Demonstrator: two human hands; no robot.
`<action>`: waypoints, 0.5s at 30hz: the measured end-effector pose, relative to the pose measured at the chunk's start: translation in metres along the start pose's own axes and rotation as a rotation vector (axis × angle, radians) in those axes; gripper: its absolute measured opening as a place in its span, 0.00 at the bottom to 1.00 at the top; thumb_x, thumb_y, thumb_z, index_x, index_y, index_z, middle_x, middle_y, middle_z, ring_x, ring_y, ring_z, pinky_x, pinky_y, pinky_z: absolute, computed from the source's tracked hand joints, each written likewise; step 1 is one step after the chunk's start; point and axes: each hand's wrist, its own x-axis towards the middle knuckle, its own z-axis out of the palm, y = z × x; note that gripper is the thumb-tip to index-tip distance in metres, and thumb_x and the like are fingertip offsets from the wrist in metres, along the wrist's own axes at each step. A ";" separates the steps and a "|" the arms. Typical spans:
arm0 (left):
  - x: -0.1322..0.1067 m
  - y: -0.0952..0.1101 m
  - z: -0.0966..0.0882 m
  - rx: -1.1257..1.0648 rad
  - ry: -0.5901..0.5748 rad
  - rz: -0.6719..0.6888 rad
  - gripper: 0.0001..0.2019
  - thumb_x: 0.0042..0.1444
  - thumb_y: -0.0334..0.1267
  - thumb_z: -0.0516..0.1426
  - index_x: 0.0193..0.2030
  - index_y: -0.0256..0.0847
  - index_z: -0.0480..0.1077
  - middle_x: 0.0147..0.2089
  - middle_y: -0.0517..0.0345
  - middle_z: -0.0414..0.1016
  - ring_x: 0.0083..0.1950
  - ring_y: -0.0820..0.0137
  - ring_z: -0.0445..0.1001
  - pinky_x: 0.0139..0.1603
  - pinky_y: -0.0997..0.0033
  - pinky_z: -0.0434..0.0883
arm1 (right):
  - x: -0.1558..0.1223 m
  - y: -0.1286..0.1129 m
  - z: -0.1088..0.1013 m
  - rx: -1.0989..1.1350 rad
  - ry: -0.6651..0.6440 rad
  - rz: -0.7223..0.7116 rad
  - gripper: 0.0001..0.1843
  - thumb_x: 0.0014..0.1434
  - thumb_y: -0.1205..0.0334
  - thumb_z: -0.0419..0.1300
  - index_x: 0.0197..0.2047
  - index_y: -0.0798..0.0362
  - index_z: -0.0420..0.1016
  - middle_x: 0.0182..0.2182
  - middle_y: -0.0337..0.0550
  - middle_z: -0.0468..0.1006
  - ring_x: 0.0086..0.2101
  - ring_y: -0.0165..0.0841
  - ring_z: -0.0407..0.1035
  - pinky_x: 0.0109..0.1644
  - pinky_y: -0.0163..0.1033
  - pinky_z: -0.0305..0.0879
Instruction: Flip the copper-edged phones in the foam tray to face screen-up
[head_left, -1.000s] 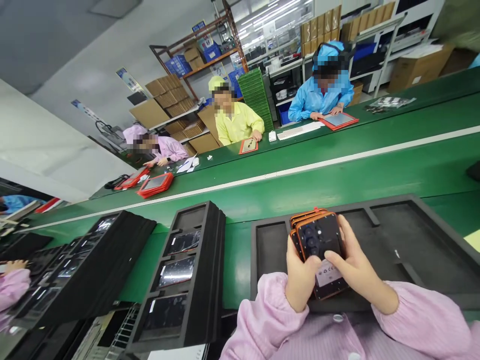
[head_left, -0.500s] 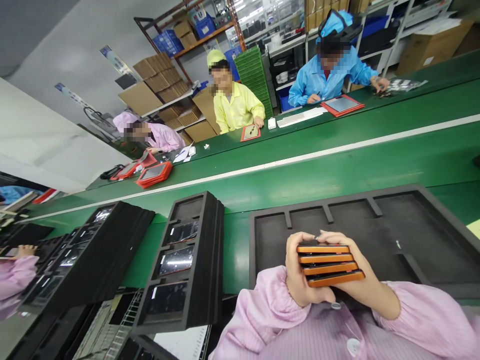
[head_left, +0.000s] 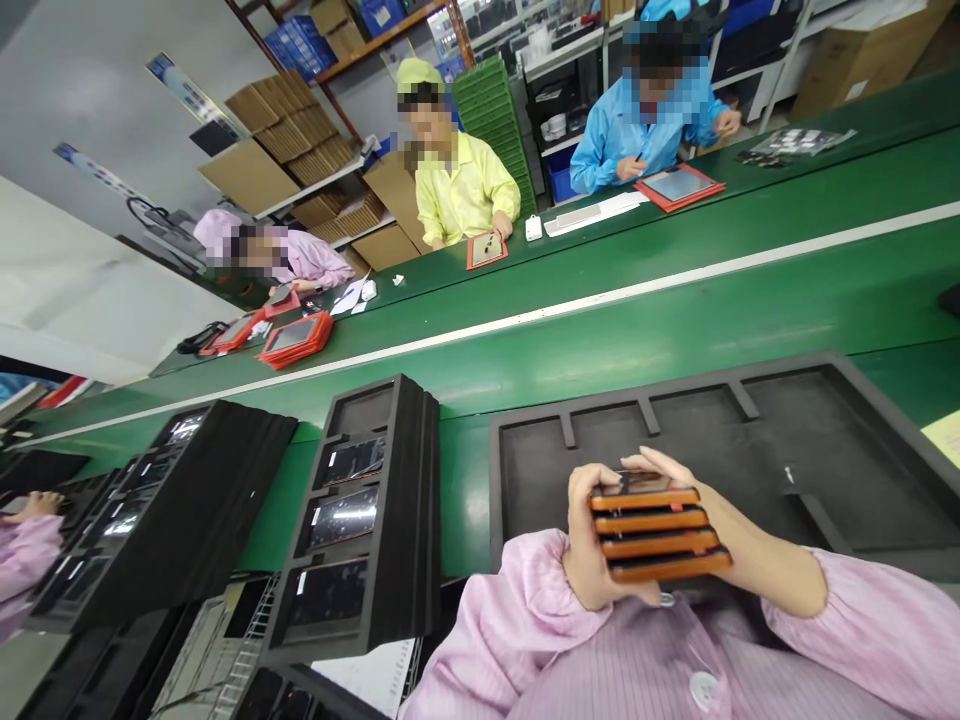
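Observation:
In front of my chest is a stack of several orange-edged smartphones (head_left: 651, 524), their dark glass faces lying one above another. My left hand (head_left: 586, 548) wraps the left side of the stack, its thumb underneath. On the far and right sides, my right hand (head_left: 739, 540) is closed against the phones, its fingers reaching over the back edge near the top one. Just beyond both hands lies a wide black foam tray (head_left: 525, 430) with shallow divided slots and a small white scrap in it.
To the left stands a stack of black foam trays (head_left: 411, 500) with dark-screened phones in the top one. Another tray stack (head_left: 247, 470) is farther left, near a co-worker's hand (head_left: 41, 505). Across the green bench (head_left: 465, 370), co-workers sit with red-framed panels (head_left: 679, 188).
The fingers of my right hand have lifted and slid back slightly, so more of the top phone's face shows. The head view has shifted a little. A co-worker in blue has raised one hand.

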 end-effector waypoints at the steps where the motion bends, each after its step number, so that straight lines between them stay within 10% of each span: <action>1: 0.009 0.009 0.004 -0.030 0.042 -0.054 0.40 0.30 0.70 0.59 0.46 0.43 0.68 0.38 0.54 0.72 0.41 0.63 0.72 0.48 0.62 0.70 | 0.004 -0.003 -0.004 -0.034 -0.024 0.069 0.28 0.60 0.59 0.51 0.62 0.51 0.49 0.48 0.53 0.73 0.44 0.42 0.72 0.44 0.47 0.73; 7: 0.050 0.030 0.039 -0.209 0.222 -0.714 0.32 0.52 0.65 0.47 0.36 0.35 0.74 0.41 0.46 0.78 0.43 0.59 0.76 0.49 0.59 0.71 | 0.027 -0.031 -0.028 -0.114 -0.233 0.404 0.42 0.51 0.52 0.56 0.65 0.60 0.45 0.36 0.49 0.79 0.33 0.48 0.75 0.32 0.46 0.73; 15: 0.065 -0.011 0.028 0.151 0.226 -0.412 0.19 0.56 0.47 0.51 0.48 0.39 0.71 0.54 0.48 0.73 0.58 0.63 0.68 0.62 0.62 0.61 | 0.023 -0.005 -0.003 -0.183 -0.166 0.480 0.35 0.58 0.47 0.46 0.64 0.57 0.54 0.53 0.55 0.70 0.45 0.47 0.72 0.43 0.50 0.72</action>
